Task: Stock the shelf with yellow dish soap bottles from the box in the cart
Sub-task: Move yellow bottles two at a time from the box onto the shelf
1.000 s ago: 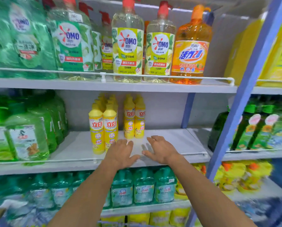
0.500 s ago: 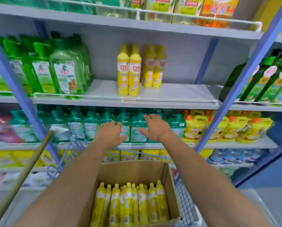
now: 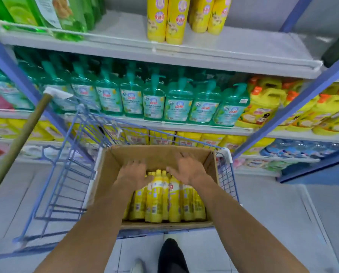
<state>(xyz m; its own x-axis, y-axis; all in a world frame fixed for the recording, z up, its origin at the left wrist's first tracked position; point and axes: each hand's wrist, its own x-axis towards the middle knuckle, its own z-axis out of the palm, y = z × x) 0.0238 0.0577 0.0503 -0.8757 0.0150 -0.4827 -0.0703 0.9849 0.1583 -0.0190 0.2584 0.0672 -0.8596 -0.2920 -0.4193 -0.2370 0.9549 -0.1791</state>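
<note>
A cardboard box (image 3: 113, 166) sits in a blue wire cart (image 3: 66, 174) and holds several yellow dish soap bottles (image 3: 156, 196) lying side by side. My left hand (image 3: 134, 173) hovers over the bottle tops at the box's left, fingers spread, holding nothing. My right hand (image 3: 186, 168) is over the tops at the right, also empty with fingers apart. On the white shelf (image 3: 243, 48) above stand several yellow bottles (image 3: 166, 18) in two rows, with bare shelf to their right.
Green bottles (image 3: 52, 14) stand at the shelf's left. Teal pump bottles (image 3: 154, 99) fill the shelf below, yellow jugs (image 3: 267, 107) to their right. A wooden pole (image 3: 18, 142) leans at the left. Blue uprights (image 3: 294, 107) frame the bay. A dark shoe (image 3: 170, 255) is on the floor.
My view dropped from the shelf to the cart. Both hands came down from the shelf edge into the box, now just above the bottle tops.
</note>
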